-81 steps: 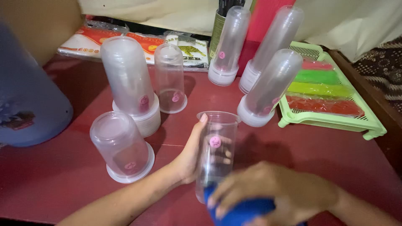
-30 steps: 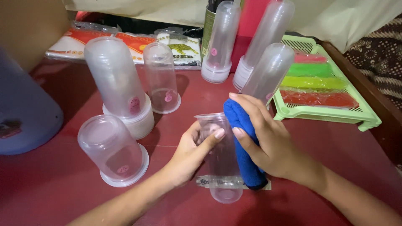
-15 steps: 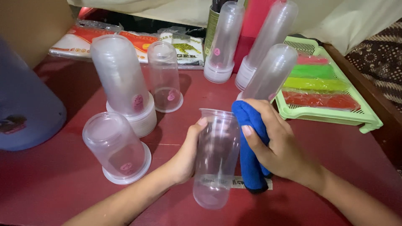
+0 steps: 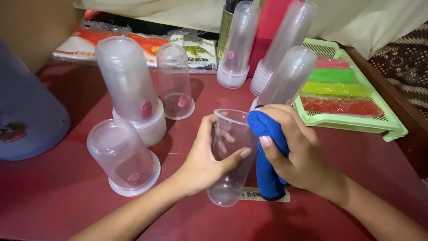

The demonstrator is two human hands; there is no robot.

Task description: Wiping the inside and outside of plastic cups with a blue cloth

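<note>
Gripping clear cup [image 4: 229, 156] in left hand [image 4: 203, 163], right hand [image 4: 296, 149] pressing blue cloth [image 4: 267, 156] alongside

A dark red, glossy tabletop [image 4: 361, 169] carries everything, with a green slotted plastic tray [image 4: 356, 122] at its right edge as landmark. Left of the tray stand several upturned stacks of clear plastic cups [image 4: 129, 96], and far left sits a rounded blue plastic container [image 4: 26, 120]. Behind them, left of the tray, lie flat printed packets [image 4: 196, 51].

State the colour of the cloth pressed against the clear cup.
Blue: the cloth, held in the right hand, shows in the head view.
</note>
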